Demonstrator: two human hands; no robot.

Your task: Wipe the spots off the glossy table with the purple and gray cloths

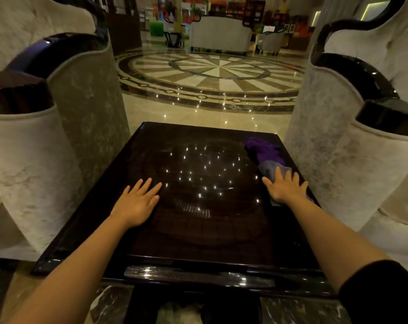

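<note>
So we've got our right hand [284,187] spread flat, palm down on the gray cloth [272,172] near the right edge of the glossy worktop [198,242], fingers splayed and pressing, not pinching anything. The purple cloth [262,149] sits bunched just beyond it, touching the gray one at the far right corner. Our left hand [137,202] is flat and open too, bare on the surface, seemingly just bracing.

Tip, as we see it: keep the palm flat so the cloth doesn't bunch up, sweep in overlapping passes toward the middle, and lift that left hand after or it'll likely leave prints. Ceiling lights glare everywhere, so real spots are hard to pick out.

No readable labels or writing anywhere; the far shelves are too blurry.
</note>
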